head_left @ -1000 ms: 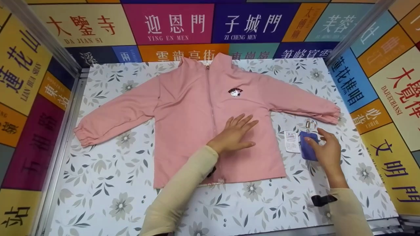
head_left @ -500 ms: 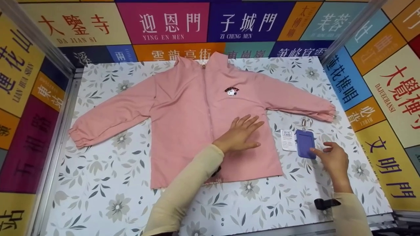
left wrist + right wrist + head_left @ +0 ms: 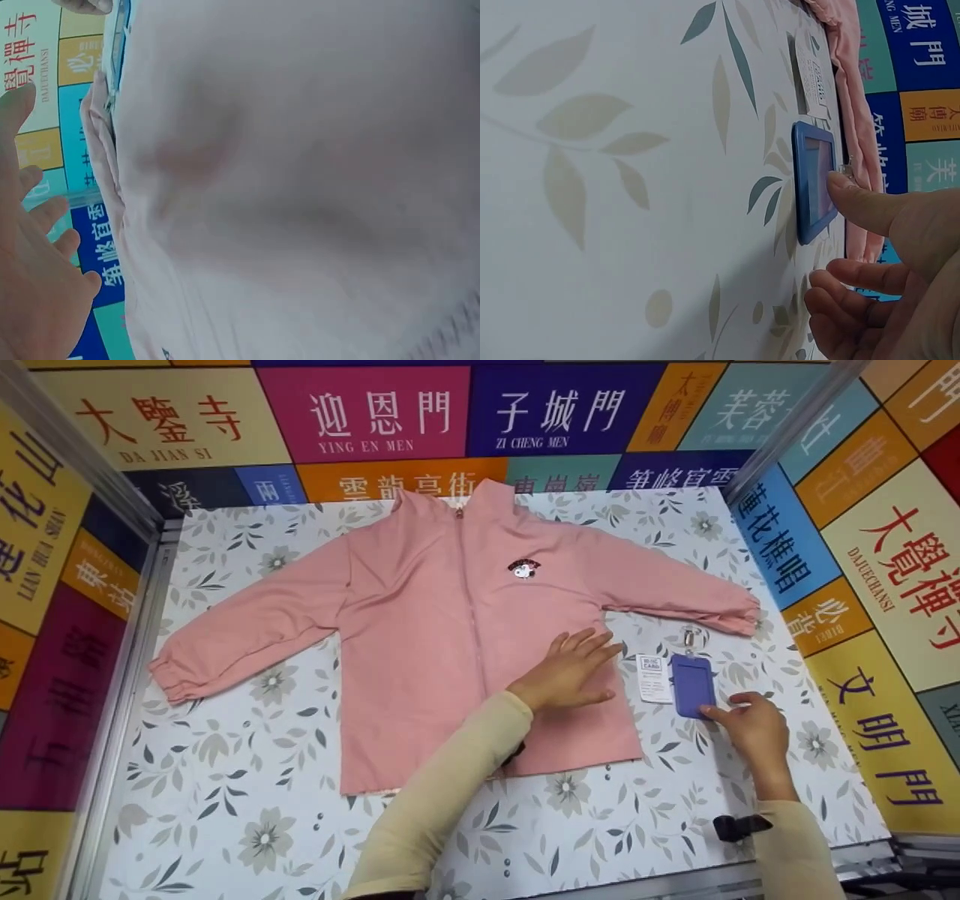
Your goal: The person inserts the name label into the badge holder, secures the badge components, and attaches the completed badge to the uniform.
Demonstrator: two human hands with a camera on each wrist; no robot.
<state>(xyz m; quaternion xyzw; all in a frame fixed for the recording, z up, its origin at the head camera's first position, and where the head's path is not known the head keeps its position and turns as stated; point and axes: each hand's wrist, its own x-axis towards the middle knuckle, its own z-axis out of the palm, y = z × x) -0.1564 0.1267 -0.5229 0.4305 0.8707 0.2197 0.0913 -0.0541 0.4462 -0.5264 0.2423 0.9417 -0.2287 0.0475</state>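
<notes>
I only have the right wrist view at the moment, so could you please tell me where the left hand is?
Observer: In the head view, the left hand is over the pink jacket.
Operator: Thank you; would you mind telling me whether the jacket carries any decoration?
Observer: It does: a small emblem on the chest, to the right of the zipper as the head view shows it.
</notes>
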